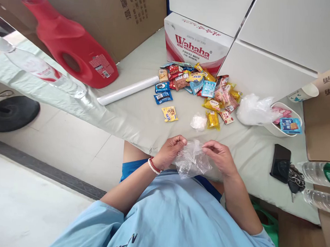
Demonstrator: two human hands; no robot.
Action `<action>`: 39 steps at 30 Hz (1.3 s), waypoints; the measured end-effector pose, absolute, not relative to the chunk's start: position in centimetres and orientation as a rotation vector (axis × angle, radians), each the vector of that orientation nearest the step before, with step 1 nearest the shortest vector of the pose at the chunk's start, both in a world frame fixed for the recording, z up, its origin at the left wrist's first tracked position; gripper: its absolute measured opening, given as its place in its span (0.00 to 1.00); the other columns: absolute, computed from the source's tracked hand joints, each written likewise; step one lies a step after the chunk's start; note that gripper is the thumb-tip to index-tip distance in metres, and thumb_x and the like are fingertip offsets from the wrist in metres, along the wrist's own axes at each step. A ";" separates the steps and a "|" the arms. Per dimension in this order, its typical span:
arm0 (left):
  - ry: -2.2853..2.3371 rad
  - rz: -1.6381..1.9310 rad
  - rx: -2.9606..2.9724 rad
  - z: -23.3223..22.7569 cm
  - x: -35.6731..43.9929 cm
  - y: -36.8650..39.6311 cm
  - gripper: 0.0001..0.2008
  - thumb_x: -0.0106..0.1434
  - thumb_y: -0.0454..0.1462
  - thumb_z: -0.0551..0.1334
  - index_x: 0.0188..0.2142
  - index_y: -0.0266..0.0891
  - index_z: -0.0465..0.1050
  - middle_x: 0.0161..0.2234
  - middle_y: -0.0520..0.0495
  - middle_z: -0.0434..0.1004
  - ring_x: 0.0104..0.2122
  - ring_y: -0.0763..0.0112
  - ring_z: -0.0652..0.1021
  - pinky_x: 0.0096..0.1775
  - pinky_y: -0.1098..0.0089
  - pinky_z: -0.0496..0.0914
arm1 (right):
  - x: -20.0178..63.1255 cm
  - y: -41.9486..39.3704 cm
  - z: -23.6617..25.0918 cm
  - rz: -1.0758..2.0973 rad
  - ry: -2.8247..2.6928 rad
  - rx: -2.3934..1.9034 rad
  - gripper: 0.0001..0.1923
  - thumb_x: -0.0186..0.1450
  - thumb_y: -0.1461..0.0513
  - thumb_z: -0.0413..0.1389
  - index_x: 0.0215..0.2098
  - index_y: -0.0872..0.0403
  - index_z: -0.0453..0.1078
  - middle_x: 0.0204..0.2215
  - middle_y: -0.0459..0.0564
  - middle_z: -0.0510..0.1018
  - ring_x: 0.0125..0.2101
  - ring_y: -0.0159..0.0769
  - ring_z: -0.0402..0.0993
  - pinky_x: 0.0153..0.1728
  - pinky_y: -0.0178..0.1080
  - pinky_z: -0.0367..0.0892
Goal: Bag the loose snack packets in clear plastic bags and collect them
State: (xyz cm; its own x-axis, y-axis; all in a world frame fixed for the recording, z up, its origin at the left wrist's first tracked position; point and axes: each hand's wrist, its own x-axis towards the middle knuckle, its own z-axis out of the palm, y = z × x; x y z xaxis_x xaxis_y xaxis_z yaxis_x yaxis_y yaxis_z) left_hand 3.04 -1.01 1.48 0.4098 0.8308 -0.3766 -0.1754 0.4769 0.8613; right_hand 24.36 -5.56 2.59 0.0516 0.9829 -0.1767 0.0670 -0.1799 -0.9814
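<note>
Clear, crinkled plastic bag (192,160), thin, empty-looking, bunched

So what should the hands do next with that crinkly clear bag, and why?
Probably pull the clear plastic bag open: the left hand and right hand pinch its top edge, it looks empty and crumpled, and the pile of snack packets lies loose on the table.

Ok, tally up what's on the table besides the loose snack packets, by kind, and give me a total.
Clear plastic bag held in both hands: 1
Crumpled plastic bags lying on the table: 2
Red jug: 1
Water bottles: 3
Wahaha box: 1
White roll: 1
White bowl: 1
Paper cup: 1
Black phone: 1
Total: 12
</note>
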 end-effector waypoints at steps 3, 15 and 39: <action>1.003 0.813 0.752 1.3 1.3 -0.5 0.26 0.52 0.57 0.73 0.31 0.40 0.68 0.24 0.59 0.60 0.20 0.81 0.59 0.22 0.76 0.58 | 27.8 -6.0 2.4 1.128 -0.887 -1.433 0.16 0.55 0.50 0.71 0.33 0.51 0.78 0.25 0.43 0.75 0.26 0.30 0.66 0.29 0.35 0.64; 1.086 0.933 0.801 0.5 2.1 -1.0 0.28 0.61 0.64 0.62 0.32 0.42 0.72 0.21 0.56 0.60 0.19 0.76 0.60 0.21 0.71 0.57 | 26.9 -8.1 4.3 0.622 -1.039 -1.710 0.12 0.65 0.51 0.64 0.39 0.50 0.77 0.31 0.47 0.77 0.30 0.34 0.70 0.32 0.37 0.66; 1.281 1.066 0.759 -0.2 -1.8 -0.1 0.20 0.53 0.50 0.73 0.35 0.40 0.72 0.24 0.59 0.64 0.19 0.81 0.60 0.20 0.77 0.58 | 27.7 -11.4 2.5 1.283 -1.242 -1.546 0.15 0.66 0.49 0.63 0.34 0.51 0.72 0.27 0.44 0.70 0.28 0.32 0.65 0.31 0.35 0.64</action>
